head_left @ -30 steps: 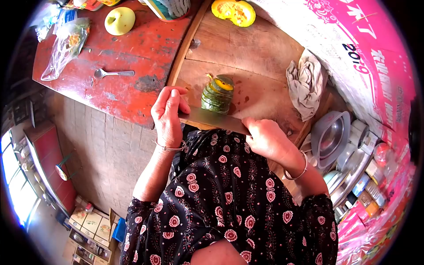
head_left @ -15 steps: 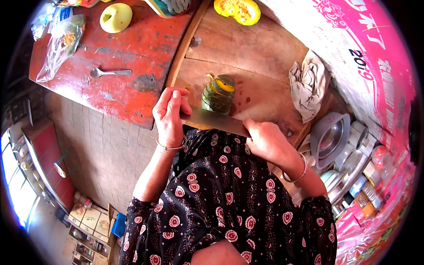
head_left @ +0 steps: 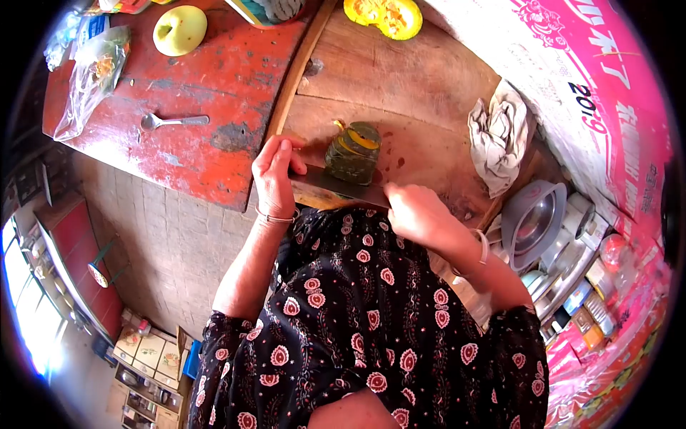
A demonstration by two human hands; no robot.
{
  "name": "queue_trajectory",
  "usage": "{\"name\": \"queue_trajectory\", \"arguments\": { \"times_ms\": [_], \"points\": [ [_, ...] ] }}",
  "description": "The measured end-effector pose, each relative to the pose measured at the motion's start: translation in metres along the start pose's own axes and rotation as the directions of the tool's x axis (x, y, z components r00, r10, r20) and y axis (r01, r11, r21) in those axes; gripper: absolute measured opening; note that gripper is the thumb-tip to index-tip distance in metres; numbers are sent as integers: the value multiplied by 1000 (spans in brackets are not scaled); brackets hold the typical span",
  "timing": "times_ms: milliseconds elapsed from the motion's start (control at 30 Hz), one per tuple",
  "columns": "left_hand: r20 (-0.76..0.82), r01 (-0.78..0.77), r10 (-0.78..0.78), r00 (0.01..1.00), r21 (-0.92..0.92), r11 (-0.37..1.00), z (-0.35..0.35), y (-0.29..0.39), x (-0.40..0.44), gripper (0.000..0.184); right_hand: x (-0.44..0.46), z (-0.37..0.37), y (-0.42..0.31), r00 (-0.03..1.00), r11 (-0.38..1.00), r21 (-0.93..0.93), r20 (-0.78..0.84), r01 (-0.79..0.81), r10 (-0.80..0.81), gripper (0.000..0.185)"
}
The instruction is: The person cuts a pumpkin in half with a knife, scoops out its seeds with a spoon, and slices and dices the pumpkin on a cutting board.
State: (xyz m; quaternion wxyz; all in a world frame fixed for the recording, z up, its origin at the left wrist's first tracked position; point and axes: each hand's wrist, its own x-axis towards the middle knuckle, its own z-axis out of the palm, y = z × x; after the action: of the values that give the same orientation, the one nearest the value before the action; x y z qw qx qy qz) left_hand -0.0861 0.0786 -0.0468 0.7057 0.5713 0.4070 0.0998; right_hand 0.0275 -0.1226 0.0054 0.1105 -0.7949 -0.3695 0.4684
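- Head view, right hand (head_left: 421,214): closed around the handle end of the knife (head_left: 339,187); the grip hides the handle.
- Head view, left hand (head_left: 274,175): partly closed, fingers curled beside the knife tip. Whether the fingers pinch the blade or only rest near it, I cannot tell.
- Knife: spans the gap between the hands, just on the wearer's side of the squash (head_left: 351,154). Contact between blade and squash cannot be confirmed.
- Squash: beyond the blade, ahead of and between the hands, on the board (head_left: 429,100). The dark green rind shows several cuts, with yellow flesh exposed at the far end; the pieces sit close together.
- Change: the right hand is slightly nearer the left hand, and the blade face shows darker, which suggests a changed blade angle. The squash holds its place; no newly separated piece is visible, so the change appears to be one of knife position only.
- Seeded half (head_left: 386,16): well beyond both hands, cut face visible.
- Cloth (head_left: 498,136): crumpled, beyond and to the right of the right hand.
- Bowl (head_left: 532,222): to the right of the right hand.
- Spoon (head_left: 175,121): beyond and to the left of the left hand, on the red table (head_left: 207,79).
- Fruit (head_left: 179,31): farther beyond the spoon, pale green.
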Motion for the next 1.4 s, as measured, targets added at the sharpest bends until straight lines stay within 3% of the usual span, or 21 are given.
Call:
{"name": "queue_trajectory", "arguments": {
  "times_ms": [133, 167, 200, 567, 933, 1033, 1133, 1233, 1400],
  "points": [
    [-16, -96, 98, 995, 103, 990, 2, -6, 4, 23, 18, 17, 17, 997, 1000, -13, -72, 0, -1, 16],
    [-23, -82, 83, 996, 21, 996, 4, -9, 7, 23, 17, 15, 16, 998, 1000, 9, -55, -15, 16, 17],
    [-28, -28, 30, 999, 76, 997, 5, -3, 8, 28, 20, 11, 16, 998, 1000, 5, -54, -16, 16, 17],
    [-22, -83, 84, 996, 22, 996, 2, 51, -42, 28, -36, 0, -10, 989, 995, 19, -115, 94, -92, 11],
    [-25, -73, 74, 997, 16, 997, 1, 28, -41, 27, -37, 14, -4, 988, 996, -1, -132, 84, -83, 11],
    [-24, -70, 70, 997, -1, 998, 2, 26, -39, 27, -35, 12, -5, 989, 997, -12, -126, 79, -80, 11],
    [-23, -69, 69, 997, 8, 998, 2, 26, -38, 27, -33, 10, -5, 999, 1000, -16, -45, 4, -5, 23],
    [-12, -75, 75, 997, -8, 997, 2, 23, -34, 25, -31, 7, -6, 997, 999, -30, -63, 43, -45, 12],
    [-7, -71, 71, 997, 6, 997, 1, 21, -28, 25, -26, 3, -11, 1000, 1000, -14, -8, -11, 11, 14]
  ]
}}
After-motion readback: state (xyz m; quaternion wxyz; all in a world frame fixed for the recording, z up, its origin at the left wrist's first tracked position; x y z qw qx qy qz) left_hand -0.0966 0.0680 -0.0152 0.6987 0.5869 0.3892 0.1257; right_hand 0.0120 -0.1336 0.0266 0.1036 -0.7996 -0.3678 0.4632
